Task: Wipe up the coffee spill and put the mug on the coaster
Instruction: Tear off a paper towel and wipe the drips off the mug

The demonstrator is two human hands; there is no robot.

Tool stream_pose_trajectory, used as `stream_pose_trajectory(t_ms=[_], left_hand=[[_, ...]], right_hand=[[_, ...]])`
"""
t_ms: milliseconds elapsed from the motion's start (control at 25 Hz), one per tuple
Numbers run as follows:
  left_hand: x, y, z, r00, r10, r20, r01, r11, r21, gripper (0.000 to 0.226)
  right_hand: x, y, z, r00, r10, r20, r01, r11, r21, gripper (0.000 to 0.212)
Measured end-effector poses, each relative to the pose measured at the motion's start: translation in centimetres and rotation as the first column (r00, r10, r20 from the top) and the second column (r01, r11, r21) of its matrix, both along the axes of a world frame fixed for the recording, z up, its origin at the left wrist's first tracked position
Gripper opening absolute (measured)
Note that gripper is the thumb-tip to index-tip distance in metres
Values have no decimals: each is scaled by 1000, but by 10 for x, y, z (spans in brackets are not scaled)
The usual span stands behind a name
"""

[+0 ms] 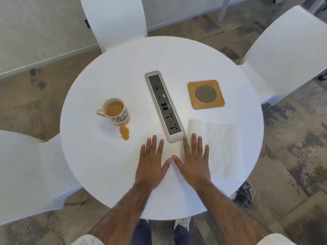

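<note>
A patterned mug (116,112) full of milky coffee stands on the left of the round white table (106,165). Just in front of it lies a small brown coffee spill (125,133). A square wooden coaster (206,94) with a round mesh centre sits at the right. A white paper towel (222,147) lies flat in front of the coaster. My left hand (151,161) rests flat, palm down, near the table's middle front. My right hand (193,160) lies flat beside it, its outer fingers over the towel's left edge. Both hands hold nothing.
A grey power-socket strip (163,105) is set into the table's middle, between mug and coaster. White chairs stand at the back (115,20), right (286,55) and left (26,174). Patterned carpet surrounds the table.
</note>
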State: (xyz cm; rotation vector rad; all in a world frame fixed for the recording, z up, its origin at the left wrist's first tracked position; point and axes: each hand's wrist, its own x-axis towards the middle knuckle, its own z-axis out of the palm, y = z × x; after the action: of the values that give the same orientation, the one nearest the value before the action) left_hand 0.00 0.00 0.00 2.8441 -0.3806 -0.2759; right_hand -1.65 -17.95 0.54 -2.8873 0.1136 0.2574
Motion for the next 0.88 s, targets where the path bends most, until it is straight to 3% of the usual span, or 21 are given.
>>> stream_pose_trajectory(t_ms=[440, 760, 880], left_hand=[[-5, 1, -12, 999, -14, 31, 11, 996, 93, 78], [-4, 9, -13, 998, -37, 57, 35, 999, 29, 72], [5, 29, -5, 993, 48, 106, -39, 996, -86, 70]], right_hand=[[-2, -3, -18, 999, 23, 46, -19, 995, -95, 80], [-6, -1, -18, 998, 5, 69, 3, 993, -114, 80], [-2, 7, -13, 990, 23, 142, -10, 995, -97, 75]])
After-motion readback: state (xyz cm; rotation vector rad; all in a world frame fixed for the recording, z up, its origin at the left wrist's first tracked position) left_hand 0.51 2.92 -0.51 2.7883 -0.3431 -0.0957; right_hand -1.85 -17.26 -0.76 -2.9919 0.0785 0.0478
